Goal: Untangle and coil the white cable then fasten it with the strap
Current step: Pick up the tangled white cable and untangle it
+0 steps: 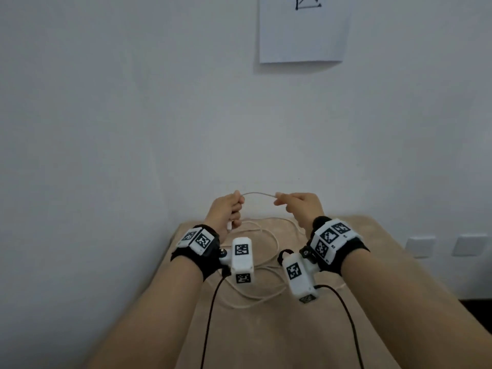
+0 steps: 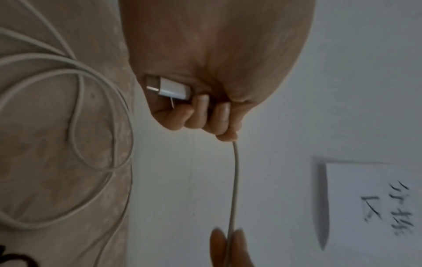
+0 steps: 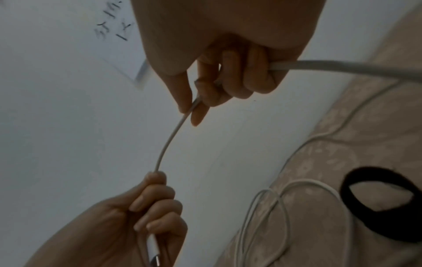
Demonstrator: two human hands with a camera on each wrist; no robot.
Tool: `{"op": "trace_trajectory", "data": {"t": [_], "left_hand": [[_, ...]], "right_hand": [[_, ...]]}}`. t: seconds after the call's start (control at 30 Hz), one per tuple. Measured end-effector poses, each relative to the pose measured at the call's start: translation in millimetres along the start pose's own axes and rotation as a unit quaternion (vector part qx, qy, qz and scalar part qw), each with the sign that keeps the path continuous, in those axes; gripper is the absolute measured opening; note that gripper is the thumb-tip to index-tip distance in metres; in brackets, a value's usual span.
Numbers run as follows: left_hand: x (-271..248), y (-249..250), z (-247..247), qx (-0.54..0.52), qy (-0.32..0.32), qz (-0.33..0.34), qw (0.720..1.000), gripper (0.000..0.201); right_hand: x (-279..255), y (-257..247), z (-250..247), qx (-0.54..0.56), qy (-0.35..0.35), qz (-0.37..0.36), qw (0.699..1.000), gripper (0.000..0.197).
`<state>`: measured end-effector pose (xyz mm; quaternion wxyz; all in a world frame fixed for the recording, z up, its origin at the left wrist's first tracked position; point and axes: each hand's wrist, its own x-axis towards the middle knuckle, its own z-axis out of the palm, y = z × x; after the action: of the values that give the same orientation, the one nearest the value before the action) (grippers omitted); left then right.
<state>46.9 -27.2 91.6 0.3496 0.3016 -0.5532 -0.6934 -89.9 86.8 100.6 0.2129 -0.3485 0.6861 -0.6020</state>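
The left hand [image 1: 223, 209] is raised above the far edge of the beige-covered worktop [image 1: 359, 302], its fingers [image 2: 198, 115] curled round the end of the white cable [image 1: 259, 194], with the plug [image 2: 169, 88] poking out below the fist. From there a short span of cable arches across to the right hand [image 1: 298, 206], which pinches it between thumb and forefinger while the other fingers [image 3: 248, 79] curl round the run behind. Past that hand the cable drops to the worktop, where the rest lies in loose, overlapping loops (some crossing one another). A black strap [image 3: 379, 204], closed in a ring, rests on the cloth just beside those loops, toward the right. Judging from this, the step in hand is the untangling: one end is secured and the length is being fed out straight. The next move probably calls for the right hand to slide along the cable, lifting the loops free of their crossings, before coiling toward the held end.
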Motion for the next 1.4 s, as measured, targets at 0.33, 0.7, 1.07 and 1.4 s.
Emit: {"op": "trace_trajectory", "data": {"t": [0.33, 0.7, 1.07, 1.4], "left_hand": [[53, -20, -19, -0.056, 0.09, -0.037, 0.994, 0.032], [95, -36, 24, -0.183, -0.032, -0.033, 0.982, 0.034], [118, -48, 26, -0.062, -0.045, -0.015, 0.997, 0.029], [103, -38, 29, -0.052, -0.069, -0.004, 0.996, 0.024]], "right_hand": [[46, 35, -3, 0.092, 0.036, 0.112, 0.989, 0.03], [90, 63, 3, 0.227, 0.1, 0.098, 0.964, 0.031], [121, 82, 3, 0.224, 0.048, 0.09, 0.969, 0.031], [112, 73, 2, 0.245, 0.027, 0.061, 0.967, 0.032]]}}
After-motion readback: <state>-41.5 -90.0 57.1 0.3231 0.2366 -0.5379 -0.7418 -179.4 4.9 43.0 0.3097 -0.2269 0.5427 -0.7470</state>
